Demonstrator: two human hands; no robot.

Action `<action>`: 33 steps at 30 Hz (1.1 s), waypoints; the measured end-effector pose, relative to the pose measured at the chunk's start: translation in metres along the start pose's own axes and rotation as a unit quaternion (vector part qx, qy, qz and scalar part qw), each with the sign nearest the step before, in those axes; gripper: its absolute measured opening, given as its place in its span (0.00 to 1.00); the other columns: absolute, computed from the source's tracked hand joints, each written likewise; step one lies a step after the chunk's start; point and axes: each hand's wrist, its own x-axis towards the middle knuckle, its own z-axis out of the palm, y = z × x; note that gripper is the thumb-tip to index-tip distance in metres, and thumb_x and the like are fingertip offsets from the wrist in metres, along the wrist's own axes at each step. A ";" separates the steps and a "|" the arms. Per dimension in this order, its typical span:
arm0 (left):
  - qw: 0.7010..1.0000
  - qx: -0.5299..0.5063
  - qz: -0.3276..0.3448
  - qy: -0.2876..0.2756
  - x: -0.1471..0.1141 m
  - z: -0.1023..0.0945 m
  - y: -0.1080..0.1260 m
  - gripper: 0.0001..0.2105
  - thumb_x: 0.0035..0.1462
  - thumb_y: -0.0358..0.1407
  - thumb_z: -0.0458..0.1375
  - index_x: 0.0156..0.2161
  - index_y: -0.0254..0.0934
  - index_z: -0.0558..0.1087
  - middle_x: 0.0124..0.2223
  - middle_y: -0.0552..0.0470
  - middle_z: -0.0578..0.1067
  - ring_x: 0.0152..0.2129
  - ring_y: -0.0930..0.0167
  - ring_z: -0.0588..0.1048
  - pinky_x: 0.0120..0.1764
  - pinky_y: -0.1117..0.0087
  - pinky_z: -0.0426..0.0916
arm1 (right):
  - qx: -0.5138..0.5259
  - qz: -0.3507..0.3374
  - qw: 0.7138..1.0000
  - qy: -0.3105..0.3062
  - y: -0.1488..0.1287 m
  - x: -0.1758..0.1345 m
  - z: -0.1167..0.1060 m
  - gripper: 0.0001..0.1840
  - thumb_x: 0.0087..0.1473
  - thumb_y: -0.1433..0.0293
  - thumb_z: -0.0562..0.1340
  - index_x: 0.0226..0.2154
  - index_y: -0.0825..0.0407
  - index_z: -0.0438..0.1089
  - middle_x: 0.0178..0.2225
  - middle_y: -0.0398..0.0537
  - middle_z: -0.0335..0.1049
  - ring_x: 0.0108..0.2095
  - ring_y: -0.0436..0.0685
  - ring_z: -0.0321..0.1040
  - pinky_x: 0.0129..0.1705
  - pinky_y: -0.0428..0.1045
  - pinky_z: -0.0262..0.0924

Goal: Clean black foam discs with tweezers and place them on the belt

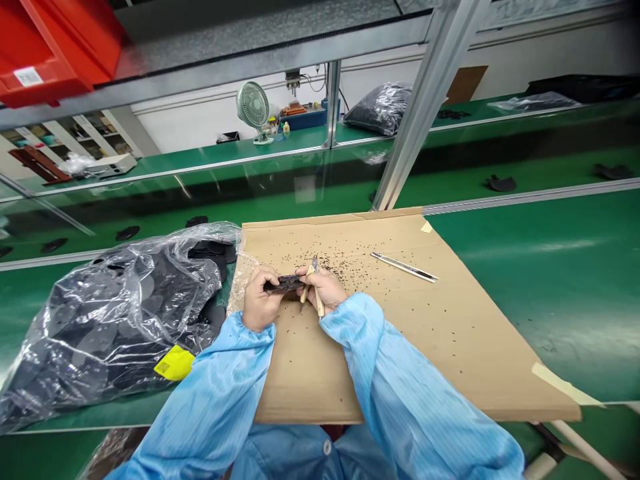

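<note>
My left hand (259,298) grips a small flat black plastic part (285,285) over a sheet of brown cardboard (440,333). My right hand (326,287) holds a small trimming tool with pale handles (315,293), its metal tip pointing up and touching the part's right end. Both hands meet at the middle of the cardboard's near half. Small black shavings (345,257) are scattered on the cardboard just beyond my hands. Both my arms are in light blue sleeves.
A clear plastic bag (110,313) full of black parts with a yellow label lies at the left. A thin metal blade tool (404,267) lies on the cardboard to the right. Behind run green conveyor belts (525,173), a metal post (425,107) and a small fan (254,107).
</note>
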 end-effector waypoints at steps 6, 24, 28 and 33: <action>1.000 0.004 -0.005 0.024 -0.003 0.006 -0.002 0.08 0.43 0.32 0.66 0.28 0.39 0.70 0.34 0.50 0.70 0.35 0.67 0.71 0.41 0.66 0.66 | -0.006 0.001 1.000 -0.008 0.004 0.005 -0.004 0.07 0.35 0.73 0.65 0.25 0.52 0.69 0.21 0.44 0.67 0.20 0.51 0.63 0.21 0.48 0.62; 0.882 0.463 -0.088 -0.003 0.217 0.024 -0.028 0.30 0.43 0.34 0.64 0.55 0.32 0.67 0.57 0.35 0.62 0.52 0.55 0.66 0.54 0.58 0.59 | 0.055 0.016 0.998 0.002 0.013 0.007 0.001 0.15 0.33 0.67 0.66 0.29 0.53 0.70 0.23 0.43 0.70 0.18 0.49 0.64 0.20 0.44 0.57; 0.875 0.449 -0.141 -0.113 0.234 0.106 -0.040 0.25 0.47 0.38 0.63 0.52 0.33 0.69 0.52 0.38 0.70 0.50 0.58 0.69 0.53 0.61 0.61 | 0.083 0.022 0.995 0.055 0.018 0.009 0.008 0.13 0.31 0.69 0.64 0.27 0.54 0.69 0.18 0.41 0.68 0.17 0.49 0.63 0.20 0.44 0.56; 0.887 0.393 -0.126 -0.209 0.239 0.228 -0.051 0.17 0.52 0.41 0.60 0.45 0.35 0.73 0.46 0.43 0.76 0.47 0.61 0.72 0.50 0.64 0.63 | 0.016 -0.046 0.993 0.111 0.024 0.021 0.005 0.07 0.45 0.66 0.65 0.26 0.53 0.71 0.21 0.42 0.70 0.26 0.54 0.68 0.27 0.47 0.62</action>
